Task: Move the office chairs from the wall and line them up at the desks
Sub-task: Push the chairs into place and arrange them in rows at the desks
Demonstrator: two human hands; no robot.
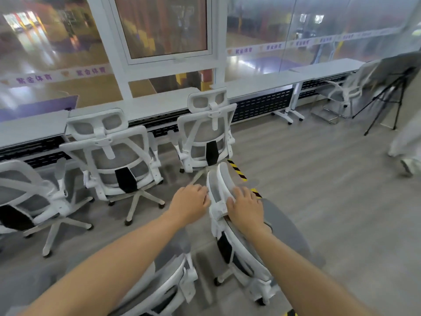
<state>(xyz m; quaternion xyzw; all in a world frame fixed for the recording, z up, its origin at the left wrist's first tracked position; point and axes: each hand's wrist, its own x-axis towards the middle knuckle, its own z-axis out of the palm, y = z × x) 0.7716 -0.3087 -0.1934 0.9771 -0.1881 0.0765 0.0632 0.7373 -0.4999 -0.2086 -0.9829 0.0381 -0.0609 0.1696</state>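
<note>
A white office chair with grey mesh (241, 249) stands right in front of me, turned sideways to the desks. My left hand (190, 201) and my right hand (245, 207) both rest on its headrest (218, 183), fingers curled over the frame. Three matching chairs stand along the white desks (259, 84) under the windows: one at the far left (29, 201), one left of centre (116, 156) and one in the middle (206, 133). The back of another chair (166, 283) shows low between my arms.
A grey chair with a wire base (346, 92) sits at the far right desk. A black tripod (385, 103) stands beside it. Someone's legs (405, 144) pass at the right edge. Yellow-black tape (237, 169) marks the wooden floor.
</note>
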